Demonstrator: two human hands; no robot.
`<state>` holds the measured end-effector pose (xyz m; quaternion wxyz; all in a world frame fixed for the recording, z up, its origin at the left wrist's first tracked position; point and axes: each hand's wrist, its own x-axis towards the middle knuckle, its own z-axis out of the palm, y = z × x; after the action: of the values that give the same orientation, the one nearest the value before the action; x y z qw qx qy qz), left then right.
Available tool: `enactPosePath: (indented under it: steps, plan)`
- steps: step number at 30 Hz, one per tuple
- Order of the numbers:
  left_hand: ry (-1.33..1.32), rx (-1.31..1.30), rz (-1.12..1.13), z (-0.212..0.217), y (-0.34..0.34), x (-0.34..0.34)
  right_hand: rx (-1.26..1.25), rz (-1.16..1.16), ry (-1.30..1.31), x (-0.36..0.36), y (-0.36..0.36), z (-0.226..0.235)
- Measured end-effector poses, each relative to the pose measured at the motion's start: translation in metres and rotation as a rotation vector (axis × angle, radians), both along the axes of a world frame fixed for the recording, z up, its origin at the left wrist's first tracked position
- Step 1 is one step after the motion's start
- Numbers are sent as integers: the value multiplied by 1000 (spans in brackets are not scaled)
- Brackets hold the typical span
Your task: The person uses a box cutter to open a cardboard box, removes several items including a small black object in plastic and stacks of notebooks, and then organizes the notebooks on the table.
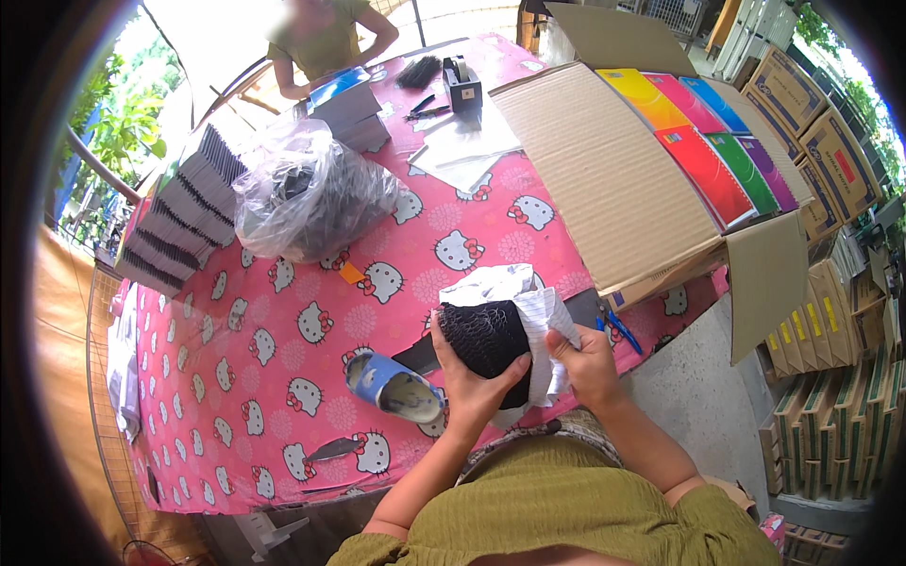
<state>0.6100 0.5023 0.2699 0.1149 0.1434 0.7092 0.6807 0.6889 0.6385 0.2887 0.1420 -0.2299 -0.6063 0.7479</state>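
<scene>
Two hands meet over the near edge of the pink cartoon-cat tabletop, and the black bundle between them serves as your landmark. It looks like a stack of black plastic binding combs, partly wrapped in lined white paper. Your left hand cups the bundle from below with its fingers clamped around it. Your right hand pinches the paper at the bundle's right side, fingers closed on the sheet.

The bundle seems light and springy, with loose pieces that could slide apart, so hold it around the middle. The paper is thin and would tear if tugged.

Just left of the bundle lies a blue tape roll; just right of it, blue pens sit at the table edge. Up and right stands an open cardboard box of coloured notebooks. Up and left sits a clear plastic bag of dark items. Open cloth lies left of the bundle. A second person stands beyond the far edge.
</scene>
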Motion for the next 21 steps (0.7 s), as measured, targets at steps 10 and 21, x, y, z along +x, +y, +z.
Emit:
enactPosePath:
  steps: [10, 21]
  plan:
    - [112, -79, 30, -4, 6, -2, -254, -60, 51, 4, 3, -10]
    - [85, -24, 27, -4, 11, -6, -617, -177, 60, -2, 13, -15]
